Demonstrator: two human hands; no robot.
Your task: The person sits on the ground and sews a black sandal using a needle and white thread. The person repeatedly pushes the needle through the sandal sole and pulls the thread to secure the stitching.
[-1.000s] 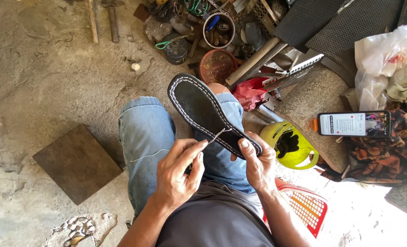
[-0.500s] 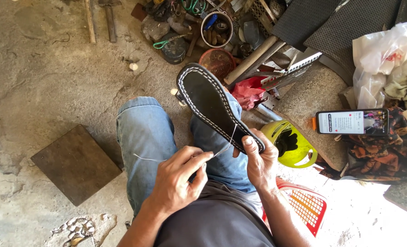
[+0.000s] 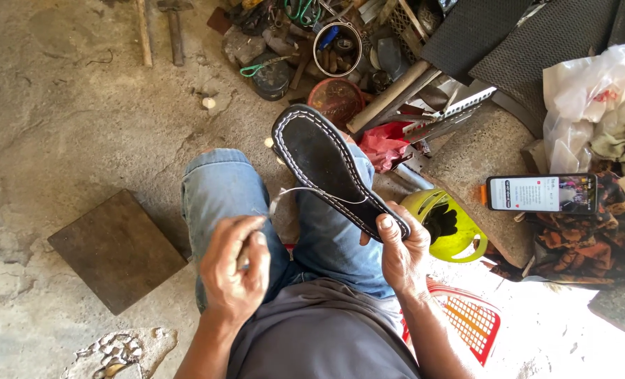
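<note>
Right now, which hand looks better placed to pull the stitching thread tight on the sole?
Probably the left hand: it pinches the thread running from the black sole and is free to draw away. The right hand grips the sole's near end, steadying it.

I see a rough grey concrete floor (image 3: 81,126). A dark square wooden board (image 3: 116,249) lies at eight o'clock, a hammer with a wooden handle (image 3: 174,28) at eleven. A round metal tin of small tools (image 3: 338,48) sits at twelve, a yellow plastic jug (image 3: 447,226) at four beside a red plastic mesh basket (image 3: 470,319), and a black phone (image 3: 541,194) at three.
</note>
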